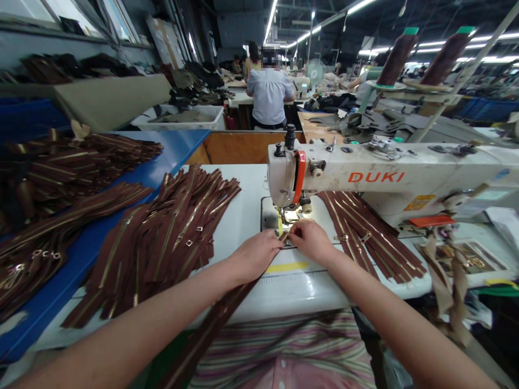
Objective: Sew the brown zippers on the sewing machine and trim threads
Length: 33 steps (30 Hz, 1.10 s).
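Observation:
A white sewing machine (pixel 377 173) stands over the table, its lamp lighting the needle area. Just in front of the presser foot, my left hand (pixel 259 254) is closed on a brown zipper (pixel 231 302), which trails down past the table's front edge toward my lap. My right hand (pixel 311 240) pinches the same zipper's end close to the foot, with the fingertips of both hands nearly meeting. Left of my hands lies a fanned pile of brown zippers (pixel 174 227) with gold teeth and pulls. More zippers (pixel 365 237) are spread under the machine arm.
A blue table (pixel 178 143) at the left carries a heap of brown zippers (pixel 73 167). Right of the machine sits a tray (pixel 474 256) of small metal parts. Thread cones (pixel 399 56) stand behind. A person (pixel 270 92) sits ahead, back turned.

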{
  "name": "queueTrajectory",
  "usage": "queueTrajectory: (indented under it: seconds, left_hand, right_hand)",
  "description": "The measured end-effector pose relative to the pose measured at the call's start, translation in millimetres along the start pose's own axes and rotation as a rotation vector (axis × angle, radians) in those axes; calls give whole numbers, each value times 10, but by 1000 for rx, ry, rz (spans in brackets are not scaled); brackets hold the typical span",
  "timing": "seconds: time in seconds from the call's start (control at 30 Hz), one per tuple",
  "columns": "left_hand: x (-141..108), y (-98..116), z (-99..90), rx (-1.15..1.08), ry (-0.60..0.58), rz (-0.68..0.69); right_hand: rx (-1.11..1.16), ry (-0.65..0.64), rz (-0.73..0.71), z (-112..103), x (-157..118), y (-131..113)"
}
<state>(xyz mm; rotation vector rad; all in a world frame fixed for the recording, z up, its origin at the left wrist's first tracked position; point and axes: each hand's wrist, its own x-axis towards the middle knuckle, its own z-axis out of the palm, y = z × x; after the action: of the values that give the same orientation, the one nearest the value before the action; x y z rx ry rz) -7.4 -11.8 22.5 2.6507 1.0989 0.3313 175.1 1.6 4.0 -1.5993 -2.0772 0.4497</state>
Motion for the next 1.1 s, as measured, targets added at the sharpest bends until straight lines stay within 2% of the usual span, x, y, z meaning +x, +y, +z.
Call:
queueTrajectory:
  seconds: [0.17,0.33,0.5,0.6,0.73,0.9,1.0,1.1]
  left_hand:
    - [84,-22,28,-24,13,53]
    - [18,-49,124,2,78,106]
    - [-37,-88,164,197,176,298]
    - [-40,-104,135,283,152,405]
    - [-43,-133,100,375,124,479]
    - [-30,-161,142,395,98,473]
    - [-7,-160,181,387,84,409]
    - [24,-152,203,379,80,324]
  right_hand:
    - [-38,-24,-57,-31,41,2]
    - [-80,-48,-115,-36,52,-1]
    - [-101,-47,-121,-23,35,-12]
    - [-100,-36,-120,-17,32,-16]
    - [-83,-8,-118,4,37,-24]
    - [-37,47,-103,57,59,-8]
    - [6,97,-100,59,32,33]
    - [78,163,-170,30,-81,87]
